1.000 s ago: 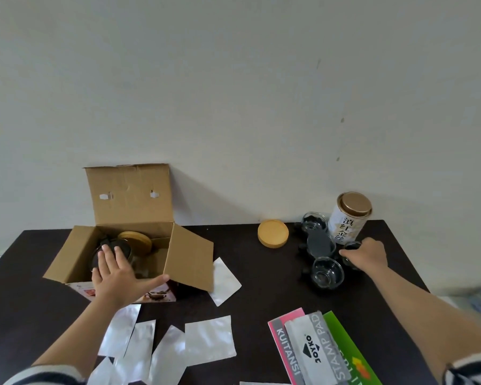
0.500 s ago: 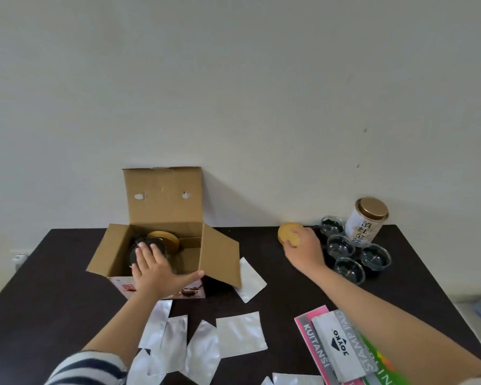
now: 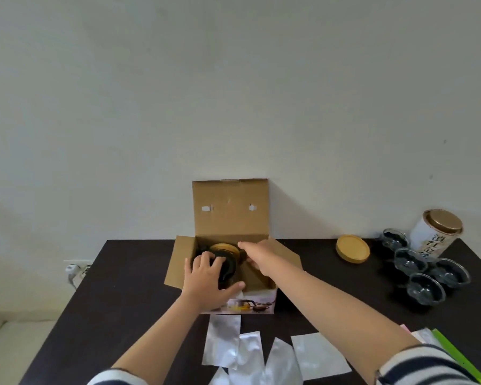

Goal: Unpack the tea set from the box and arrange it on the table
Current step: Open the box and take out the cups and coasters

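Note:
An open cardboard box (image 3: 231, 218) stands at the middle back of the dark table (image 3: 128, 273), its top flap upright. Inside lies a dark glass teapot (image 3: 228, 269) with a round wooden lid (image 3: 224, 248). My left hand (image 3: 206, 282) lies over the teapot, fingers curled on its dark body and thumb along the box's front wall. My right hand (image 3: 264, 257) reaches into the box from the right, index finger straight above the wooden lid, thumb below; it grips nothing that I can see. Several glass cups (image 3: 426, 289) stand at the right.
A loose wooden lid (image 3: 352, 248) lies right of the box. A white tea tin (image 3: 435, 234) with a gold top leans behind the cups. Several silver pouches (image 3: 225, 340) lie in front of the box. Booklets (image 3: 456, 354) sit at the near right edge.
My right hand left the cups, passed the loose wooden lid and now reaches into the box. My left hand's fingers have curled onto the teapot. The view has swung left.

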Tool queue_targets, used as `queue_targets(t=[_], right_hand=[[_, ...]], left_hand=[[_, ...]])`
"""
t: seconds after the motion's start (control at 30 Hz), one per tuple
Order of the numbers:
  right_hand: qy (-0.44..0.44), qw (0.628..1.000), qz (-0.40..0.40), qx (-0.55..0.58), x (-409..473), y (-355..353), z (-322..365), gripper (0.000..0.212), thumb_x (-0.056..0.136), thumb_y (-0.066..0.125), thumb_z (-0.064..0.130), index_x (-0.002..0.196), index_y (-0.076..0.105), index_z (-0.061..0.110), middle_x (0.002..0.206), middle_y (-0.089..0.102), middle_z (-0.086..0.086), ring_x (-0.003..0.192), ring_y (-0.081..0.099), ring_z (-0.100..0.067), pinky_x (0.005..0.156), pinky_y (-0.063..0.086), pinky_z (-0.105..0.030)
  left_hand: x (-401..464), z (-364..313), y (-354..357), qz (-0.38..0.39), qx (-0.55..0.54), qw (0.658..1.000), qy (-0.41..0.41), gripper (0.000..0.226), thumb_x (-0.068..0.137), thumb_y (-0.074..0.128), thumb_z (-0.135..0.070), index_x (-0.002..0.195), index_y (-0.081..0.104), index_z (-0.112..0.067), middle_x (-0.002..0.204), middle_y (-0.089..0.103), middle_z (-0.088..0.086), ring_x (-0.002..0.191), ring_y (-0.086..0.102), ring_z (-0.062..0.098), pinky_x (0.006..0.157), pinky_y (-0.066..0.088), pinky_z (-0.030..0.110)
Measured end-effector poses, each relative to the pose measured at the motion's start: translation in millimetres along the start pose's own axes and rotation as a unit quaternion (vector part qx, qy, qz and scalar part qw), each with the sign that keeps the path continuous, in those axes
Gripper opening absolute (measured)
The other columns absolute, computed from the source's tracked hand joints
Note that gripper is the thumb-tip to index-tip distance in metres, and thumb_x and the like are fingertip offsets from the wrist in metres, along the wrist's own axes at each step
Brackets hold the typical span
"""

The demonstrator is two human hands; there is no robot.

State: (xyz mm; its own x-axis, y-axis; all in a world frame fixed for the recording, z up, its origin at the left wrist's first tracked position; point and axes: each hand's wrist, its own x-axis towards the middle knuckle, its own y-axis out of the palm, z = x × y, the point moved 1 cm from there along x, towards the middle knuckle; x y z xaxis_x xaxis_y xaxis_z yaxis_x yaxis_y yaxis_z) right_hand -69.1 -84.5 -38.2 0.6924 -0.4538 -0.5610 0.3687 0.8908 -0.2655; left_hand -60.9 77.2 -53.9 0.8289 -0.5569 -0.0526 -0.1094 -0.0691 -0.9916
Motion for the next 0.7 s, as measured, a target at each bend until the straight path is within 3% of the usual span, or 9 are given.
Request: queue_targets(t=[0.17, 0.33, 0.47, 0.53, 0.63, 0.7], right_hand=[[0.078, 0.996, 0.029, -0.016, 18.0, 17.6, 5.3, 0.086, 0.080, 0.071, 0.049, 0.143, 0.031, 0.007, 0.145, 0.041, -0.013, 0.132, 0.040, -0.032, 0.105, 0.036, -0.040], [0.103, 0.991, 0.080, -0.021, 31.5, 38.4, 11.2, 0.090, 0.077, 0.072, 0.053, 0.143, 0.034, 0.007, 0.151, 0.034, -0.012, 0.140, 0.030, -0.030, 0.112, 0.027, -0.040], [0.131, 0.986, 0.098, -0.013, 39.2, 51.6, 17.9, 0.090, 0.079, 0.068, 0.056, 0.144, 0.031, 0.006, 0.151, 0.032, -0.015, 0.139, 0.029, -0.031, 0.111, 0.028, -0.039], [0.149, 0.983, 0.103, -0.013, 45.1, 56.2, 19.6, 0.089, 0.078, 0.069, 0.058, 0.142, 0.035, 0.006, 0.145, 0.040, -0.016, 0.134, 0.037, -0.032, 0.109, 0.032, -0.040], [0.164, 0.981, 0.100, 0.004, 52.7, 61.0, 14.7, 0.083, 0.069, 0.076, 0.058, 0.130, 0.050, 0.008, 0.112, 0.059, -0.014, 0.109, 0.054, -0.030, 0.102, 0.044, -0.041], [0.162, 0.984, 0.070, 0.027, 51.6, 60.8, 11.5, 0.087, 0.061, 0.083, 0.055, 0.126, 0.051, 0.007, 0.110, 0.061, -0.014, 0.106, 0.057, -0.030, 0.099, 0.046, -0.041]], left_hand=[[2.4, 32.1, 19.4, -0.062, -0.038, 0.992, 0.100, 0.084, 0.073, 0.029, -0.086, 0.136, 0.043, -0.033, 0.131, 0.046, 0.000, 0.122, 0.044, 0.025, 0.107, 0.030, 0.050], [3.0, 35.2, 29.5, -0.105, -0.045, 0.988, 0.107, 0.077, 0.075, 0.035, -0.083, 0.131, 0.049, -0.032, 0.124, 0.053, 0.000, 0.116, 0.051, 0.023, 0.100, 0.041, 0.048], [3.4, 35.7, 31.2, -0.121, -0.043, 0.986, 0.106, 0.077, 0.073, 0.036, -0.084, 0.129, 0.051, -0.033, 0.122, 0.055, -0.001, 0.114, 0.053, 0.023, 0.099, 0.042, 0.047], [4.0, 34.9, 30.8, -0.126, -0.046, 0.985, 0.104, 0.076, 0.072, 0.037, -0.083, 0.129, 0.051, -0.034, 0.121, 0.056, -0.002, 0.113, 0.053, 0.022, 0.099, 0.042, 0.047], [5.1, 35.5, 30.0, -0.134, -0.054, 0.984, 0.102, 0.075, 0.072, 0.039, -0.082, 0.128, 0.051, -0.034, 0.120, 0.055, -0.002, 0.113, 0.052, 0.021, 0.099, 0.042, 0.046], [4.8, 36.3, 29.7, -0.132, -0.051, 0.985, 0.098, 0.075, 0.072, 0.038, -0.083, 0.128, 0.051, -0.035, 0.120, 0.056, -0.003, 0.112, 0.053, 0.021, 0.099, 0.042, 0.046]])
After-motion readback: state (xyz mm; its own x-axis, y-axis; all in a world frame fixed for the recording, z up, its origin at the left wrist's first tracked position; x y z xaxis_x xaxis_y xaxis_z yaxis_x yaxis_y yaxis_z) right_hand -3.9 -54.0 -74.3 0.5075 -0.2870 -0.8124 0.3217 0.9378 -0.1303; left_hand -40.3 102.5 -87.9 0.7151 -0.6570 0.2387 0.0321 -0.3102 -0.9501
